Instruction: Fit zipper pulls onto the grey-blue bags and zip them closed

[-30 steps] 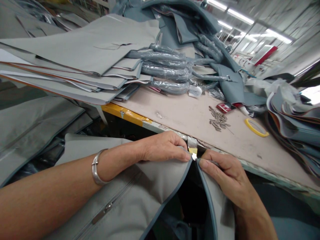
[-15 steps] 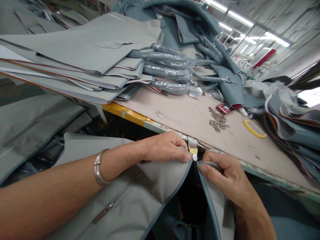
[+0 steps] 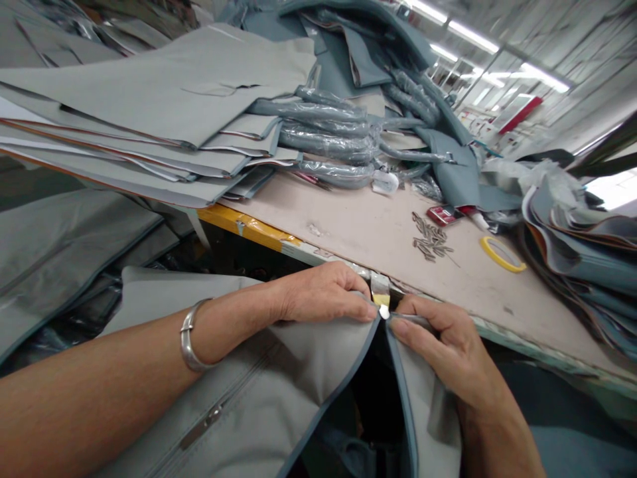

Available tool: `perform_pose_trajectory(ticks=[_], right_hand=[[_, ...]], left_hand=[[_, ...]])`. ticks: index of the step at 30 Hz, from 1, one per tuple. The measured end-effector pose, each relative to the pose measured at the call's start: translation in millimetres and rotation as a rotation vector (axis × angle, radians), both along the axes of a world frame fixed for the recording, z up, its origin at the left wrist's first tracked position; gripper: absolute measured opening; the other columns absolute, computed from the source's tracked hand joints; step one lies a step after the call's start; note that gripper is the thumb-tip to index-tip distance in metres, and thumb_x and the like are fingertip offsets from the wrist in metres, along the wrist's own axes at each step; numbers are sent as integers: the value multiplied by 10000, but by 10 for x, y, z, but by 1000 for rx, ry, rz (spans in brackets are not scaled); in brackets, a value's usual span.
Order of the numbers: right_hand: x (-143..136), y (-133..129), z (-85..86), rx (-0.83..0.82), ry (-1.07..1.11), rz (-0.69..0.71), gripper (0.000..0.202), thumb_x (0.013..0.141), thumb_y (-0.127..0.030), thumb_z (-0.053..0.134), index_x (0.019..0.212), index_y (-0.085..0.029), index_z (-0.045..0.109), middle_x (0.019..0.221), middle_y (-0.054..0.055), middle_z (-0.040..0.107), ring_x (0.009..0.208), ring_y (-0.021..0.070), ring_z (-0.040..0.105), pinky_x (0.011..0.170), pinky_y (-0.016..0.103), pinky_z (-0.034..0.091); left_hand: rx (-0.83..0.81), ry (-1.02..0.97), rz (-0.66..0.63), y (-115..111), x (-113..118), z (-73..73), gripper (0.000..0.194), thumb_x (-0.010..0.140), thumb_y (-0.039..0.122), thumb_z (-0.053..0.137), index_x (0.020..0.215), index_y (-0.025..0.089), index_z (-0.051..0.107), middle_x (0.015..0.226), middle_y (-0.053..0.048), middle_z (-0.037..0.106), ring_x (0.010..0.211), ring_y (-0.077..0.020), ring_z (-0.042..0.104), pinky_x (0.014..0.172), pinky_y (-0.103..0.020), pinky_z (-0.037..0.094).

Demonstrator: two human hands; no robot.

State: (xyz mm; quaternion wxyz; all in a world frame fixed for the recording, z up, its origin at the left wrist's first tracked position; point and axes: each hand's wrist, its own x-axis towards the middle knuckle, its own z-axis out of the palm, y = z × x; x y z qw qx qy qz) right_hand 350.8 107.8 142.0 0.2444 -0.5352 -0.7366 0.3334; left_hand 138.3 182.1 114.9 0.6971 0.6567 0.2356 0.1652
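Between finger and thumb, my left hand (image 3: 328, 292) pinches the upper corner of a large grey leather-like panel (image 3: 293, 392) with blue edging and a zipper (image 3: 213, 417). A silver bangle is on that wrist. My right hand (image 3: 442, 338) is closed on the corner of a narrower grey panel (image 3: 423, 392), also blue-edged. Both corners nearly meet at a small white piece (image 3: 383, 311) below a metal tab (image 3: 381, 289) with yellow on it, at the table's edge. Whether the two panels are one piece lower down is hidden.
On the worktable (image 3: 348, 219) lie stacked grey panels (image 3: 164, 93), plastic-wrapped blue handles (image 3: 328, 136), a heap of small metal pieces (image 3: 430, 238), a red box (image 3: 442, 214) and a yellow tape roll (image 3: 502, 254). Folded blue panels (image 3: 582, 245) stand at the right.
My right hand has brought its panel corner slightly left, closer to the left corner and the white piece. Both hands keep their grip; the whole view has shifted a little.
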Motion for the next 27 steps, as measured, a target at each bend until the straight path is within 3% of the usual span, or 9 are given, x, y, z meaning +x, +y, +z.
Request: perform_pose_trajectory(ticks=[10,19,27], right_hand=[[16,-43,-39,-5,74,-19,337,961,-397,551,718,-165,585,602,-36,421,548,102,366,492,233,276],[22,-3,-12,3,63,35,296,971,-356,556,747,-172,616,675,-30,521,618,106,460,556,222,347],[-16,-49,-4,55,50,-28,326,974,-374,535,729,-169,601,645,-30,490,595,104,435,535,222,332]], left_hand=[[-13,-6,6,-18,8,33,222,721,341,616,713,120,594,613,36,442,564,-76,339,497,-187,253],[40,16,17,-19,-7,43,246,753,363,621,718,121,590,606,43,410,566,-76,329,499,-191,232],[126,61,32,-25,2,108,254,810,367,602,734,125,597,600,52,387,564,-72,315,494,-198,222]])
